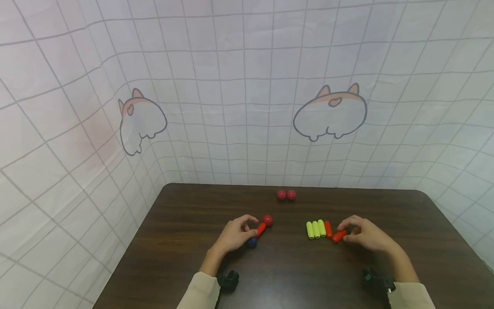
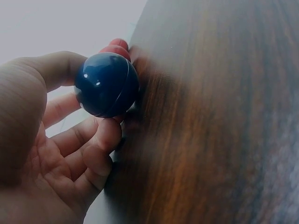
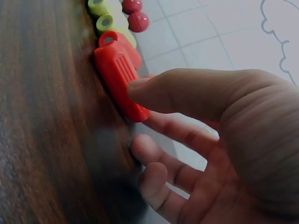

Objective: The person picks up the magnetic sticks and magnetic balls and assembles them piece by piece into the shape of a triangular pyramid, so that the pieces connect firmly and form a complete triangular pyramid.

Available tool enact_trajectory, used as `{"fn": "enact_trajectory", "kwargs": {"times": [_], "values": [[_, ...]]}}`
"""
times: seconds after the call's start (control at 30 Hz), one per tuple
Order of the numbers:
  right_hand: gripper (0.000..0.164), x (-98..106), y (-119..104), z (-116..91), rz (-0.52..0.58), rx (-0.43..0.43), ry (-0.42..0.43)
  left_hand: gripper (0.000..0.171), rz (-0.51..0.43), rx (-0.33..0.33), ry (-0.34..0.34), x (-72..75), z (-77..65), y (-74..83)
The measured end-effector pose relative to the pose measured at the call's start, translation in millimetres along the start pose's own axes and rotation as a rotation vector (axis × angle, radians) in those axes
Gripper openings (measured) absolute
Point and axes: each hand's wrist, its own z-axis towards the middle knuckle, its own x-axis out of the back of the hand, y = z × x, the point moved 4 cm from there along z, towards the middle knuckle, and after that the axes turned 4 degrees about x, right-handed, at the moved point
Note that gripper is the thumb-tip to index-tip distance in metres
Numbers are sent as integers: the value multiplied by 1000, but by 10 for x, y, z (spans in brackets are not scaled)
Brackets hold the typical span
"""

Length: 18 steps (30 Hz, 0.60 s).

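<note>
In the head view my left hand [image 1: 232,235] has its thumb where a blue ball [image 1: 252,243] meets a short red rod [image 1: 261,229]. At the rod's far end sits a red ball [image 1: 268,220], so the three form a line. From the left wrist, the blue ball [image 2: 107,85] hides most of the rod; thumb and fingers curl around behind it. My right hand [image 1: 366,234] pinches another red rod [image 1: 339,236], thumb across its ridged side in the right wrist view. A second red rod [image 1: 328,229] lies just left of it, partly covered in the right wrist view.
Several yellow-green rods [image 1: 316,229] lie side by side, left of the red rods. Two red balls [image 1: 286,195] sit together near the back of the dark wooden table [image 1: 185,214]. A white grid-patterned curtain [image 1: 231,107] hangs behind and along the sides.
</note>
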Motion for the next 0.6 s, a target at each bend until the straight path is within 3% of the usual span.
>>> {"fn": "enact_trajectory", "kwargs": {"times": [0.3, 0.6], "values": [[33, -18, 50, 43, 9, 0, -45, 30, 10, 7, 3, -7, 13, -1], [28, 26, 94, 0, 44, 89, -104, 30, 5, 8, 1, -7, 19, -11]]}}
